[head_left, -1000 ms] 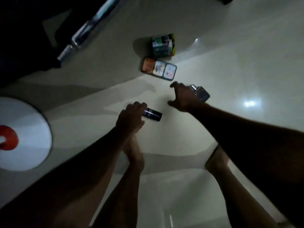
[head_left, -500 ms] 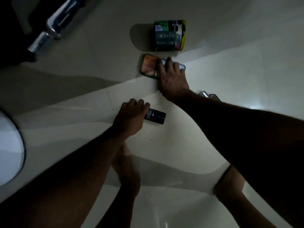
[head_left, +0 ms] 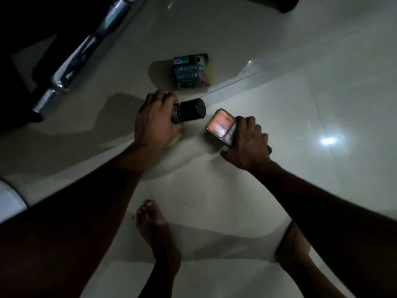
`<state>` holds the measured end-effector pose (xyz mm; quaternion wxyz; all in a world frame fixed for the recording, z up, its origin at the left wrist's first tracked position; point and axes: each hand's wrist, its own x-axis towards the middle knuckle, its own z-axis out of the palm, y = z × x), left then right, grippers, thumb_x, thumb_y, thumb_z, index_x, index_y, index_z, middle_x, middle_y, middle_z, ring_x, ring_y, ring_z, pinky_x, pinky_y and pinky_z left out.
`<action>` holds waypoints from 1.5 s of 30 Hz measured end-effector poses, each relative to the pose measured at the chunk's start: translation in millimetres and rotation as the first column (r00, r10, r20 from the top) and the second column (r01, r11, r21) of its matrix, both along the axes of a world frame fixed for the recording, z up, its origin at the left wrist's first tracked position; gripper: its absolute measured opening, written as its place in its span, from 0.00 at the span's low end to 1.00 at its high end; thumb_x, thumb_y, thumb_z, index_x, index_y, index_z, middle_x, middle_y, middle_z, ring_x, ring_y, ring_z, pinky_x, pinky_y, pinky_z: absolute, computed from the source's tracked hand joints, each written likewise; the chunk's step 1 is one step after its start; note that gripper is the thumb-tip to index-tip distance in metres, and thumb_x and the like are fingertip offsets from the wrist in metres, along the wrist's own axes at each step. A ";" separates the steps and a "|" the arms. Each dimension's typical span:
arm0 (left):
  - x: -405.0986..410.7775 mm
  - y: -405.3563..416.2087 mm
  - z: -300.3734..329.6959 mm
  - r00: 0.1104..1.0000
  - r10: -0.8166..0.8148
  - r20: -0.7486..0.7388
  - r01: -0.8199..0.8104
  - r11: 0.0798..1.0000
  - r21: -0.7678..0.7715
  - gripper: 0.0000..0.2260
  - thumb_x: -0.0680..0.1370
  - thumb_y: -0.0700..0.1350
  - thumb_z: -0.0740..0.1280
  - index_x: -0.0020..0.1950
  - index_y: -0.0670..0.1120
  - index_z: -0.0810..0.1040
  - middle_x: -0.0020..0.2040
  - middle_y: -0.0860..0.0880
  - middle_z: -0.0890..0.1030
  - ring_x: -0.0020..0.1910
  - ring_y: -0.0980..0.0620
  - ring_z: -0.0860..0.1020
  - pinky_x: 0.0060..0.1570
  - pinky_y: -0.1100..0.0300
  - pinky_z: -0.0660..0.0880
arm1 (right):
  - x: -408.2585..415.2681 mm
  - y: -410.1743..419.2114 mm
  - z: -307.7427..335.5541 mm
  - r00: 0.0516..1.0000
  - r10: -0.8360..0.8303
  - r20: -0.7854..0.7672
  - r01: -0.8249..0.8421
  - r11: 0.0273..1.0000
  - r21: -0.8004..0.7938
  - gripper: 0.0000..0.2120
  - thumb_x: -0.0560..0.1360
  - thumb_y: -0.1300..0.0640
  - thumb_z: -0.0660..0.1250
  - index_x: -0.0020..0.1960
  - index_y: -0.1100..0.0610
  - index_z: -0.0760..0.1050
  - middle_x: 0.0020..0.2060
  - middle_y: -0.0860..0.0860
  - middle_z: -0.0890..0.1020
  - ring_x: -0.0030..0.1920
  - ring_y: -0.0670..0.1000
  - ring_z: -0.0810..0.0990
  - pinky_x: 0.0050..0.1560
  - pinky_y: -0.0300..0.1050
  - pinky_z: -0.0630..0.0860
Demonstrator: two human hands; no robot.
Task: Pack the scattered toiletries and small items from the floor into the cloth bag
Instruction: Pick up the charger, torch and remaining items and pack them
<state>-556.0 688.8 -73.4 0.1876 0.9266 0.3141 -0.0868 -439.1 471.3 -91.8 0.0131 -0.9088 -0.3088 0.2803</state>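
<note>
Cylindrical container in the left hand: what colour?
Black, with a ribbed band near the left hand; the cylindrical container shows best in the head view.

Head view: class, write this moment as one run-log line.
left hand: grips black cylindrical bottle | right hand: grips flat orange-faced tin | patterned carton: on floor

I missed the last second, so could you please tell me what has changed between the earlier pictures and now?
The right hand reached up to the flat tin, gripped it and drew it back off the floor. The left hand lifted the black bottle it already gripped. The patterned canister stayed lying where it was.
</note>
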 end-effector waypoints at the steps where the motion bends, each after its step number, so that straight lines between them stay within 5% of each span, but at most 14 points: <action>1: 18.0 7.5 1.0 0.998 -0.049 -0.040 0.051 0.998 0.040 0.22 0.69 0.48 0.73 0.61 0.45 0.76 0.64 0.41 0.75 0.65 0.37 0.72 0.56 0.44 0.74 | 3.1 -13.2 0.8 0.999 -0.031 0.016 0.031 0.999 -0.015 0.43 0.60 0.41 0.74 0.69 0.57 0.65 0.59 0.57 0.71 0.56 0.63 0.73 0.52 0.56 0.71; 6: 95.8 27.2 -0.7 0.938 -0.244 -0.247 0.250 0.968 -0.007 0.38 0.71 0.47 0.77 0.77 0.47 0.66 0.83 0.43 0.53 0.82 0.38 0.47 0.74 0.34 0.58 | 12.4 -60.5 -8.3 0.993 -0.114 -0.023 0.110 0.986 -0.128 0.47 0.59 0.37 0.77 0.69 0.57 0.64 0.60 0.57 0.71 0.60 0.63 0.71 0.53 0.58 0.72; 10: 112.7 23.5 -9.3 0.937 -0.195 -0.289 0.170 0.980 -0.108 0.42 0.73 0.44 0.76 0.81 0.45 0.58 0.83 0.44 0.53 0.81 0.38 0.52 0.71 0.36 0.67 | 10.0 -71.7 -16.2 0.993 -0.100 -0.062 0.087 0.979 -0.185 0.49 0.59 0.35 0.78 0.70 0.55 0.61 0.63 0.55 0.69 0.61 0.62 0.70 0.52 0.59 0.74; 18: 96.7 -15.7 -16.4 0.969 -0.163 -0.183 0.184 0.977 0.105 0.36 0.70 0.38 0.74 0.75 0.46 0.63 0.68 0.40 0.72 0.68 0.35 0.67 0.47 0.44 0.78 | 5.9 -77.5 -29.3 0.994 -0.093 -0.049 0.082 0.978 -0.190 0.47 0.66 0.42 0.77 0.75 0.53 0.54 0.64 0.55 0.67 0.61 0.61 0.70 0.51 0.59 0.74; 21: 98.4 -23.1 -18.4 0.988 -0.089 -0.128 0.102 0.990 0.097 0.37 0.71 0.44 0.77 0.76 0.47 0.63 0.64 0.42 0.76 0.67 0.36 0.69 0.45 0.45 0.78 | 10.6 -76.6 -37.3 0.996 -0.064 -0.058 0.051 0.977 -0.206 0.54 0.67 0.41 0.77 0.80 0.50 0.45 0.66 0.55 0.65 0.63 0.61 0.69 0.52 0.59 0.73; 23: 101.9 -27.7 -16.6 0.988 -0.061 -0.144 0.072 0.995 0.069 0.38 0.71 0.46 0.77 0.77 0.46 0.63 0.66 0.41 0.76 0.68 0.36 0.69 0.47 0.44 0.77 | 16.3 -75.7 -40.1 0.996 -0.068 -0.050 0.058 0.980 -0.191 0.53 0.65 0.42 0.78 0.79 0.51 0.49 0.66 0.55 0.67 0.62 0.62 0.70 0.53 0.61 0.73; 32: 88.7 -84.9 -9.6 0.993 0.037 -0.112 -0.037 0.999 0.005 0.34 0.72 0.43 0.77 0.75 0.51 0.67 0.69 0.42 0.68 0.68 0.40 0.69 0.51 0.43 0.78 | 53.8 -91.3 -21.3 0.899 -0.367 -0.240 0.371 0.928 -0.033 0.43 0.64 0.48 0.80 0.70 0.55 0.61 0.61 0.57 0.74 0.60 0.63 0.76 0.54 0.57 0.76; 39: 53.2 -138.7 -21.4 0.985 -0.172 -0.032 0.175 0.967 0.183 0.30 0.72 0.47 0.74 0.72 0.49 0.69 0.65 0.42 0.72 0.59 0.38 0.74 0.51 0.46 0.76 | 53.6 -89.3 -13.8 0.752 -0.552 -0.361 0.608 0.792 0.055 0.43 0.54 0.37 0.75 0.62 0.55 0.67 0.55 0.56 0.77 0.53 0.60 0.81 0.50 0.59 0.81; 43: 15.5 -174.7 -39.9 0.956 -0.251 -0.150 0.262 0.963 0.056 0.34 0.73 0.55 0.72 0.76 0.48 0.65 0.63 0.41 0.73 0.57 0.39 0.75 0.46 0.47 0.75 | 45.8 -95.4 -10.1 0.663 -0.647 -0.377 0.723 0.684 0.098 0.36 0.62 0.43 0.79 0.61 0.57 0.67 0.53 0.52 0.77 0.46 0.51 0.81 0.37 0.38 0.77; 45: 2.4 -182.1 -51.4 0.955 -0.204 -0.214 0.216 0.976 0.034 0.36 0.73 0.57 0.72 0.77 0.47 0.65 0.62 0.40 0.74 0.54 0.39 0.77 0.44 0.47 0.76 | 42.6 -103.7 -8.8 0.629 -0.675 -0.386 0.756 0.647 0.100 0.34 0.64 0.43 0.79 0.59 0.54 0.64 0.50 0.49 0.78 0.46 0.51 0.79 0.40 0.40 0.75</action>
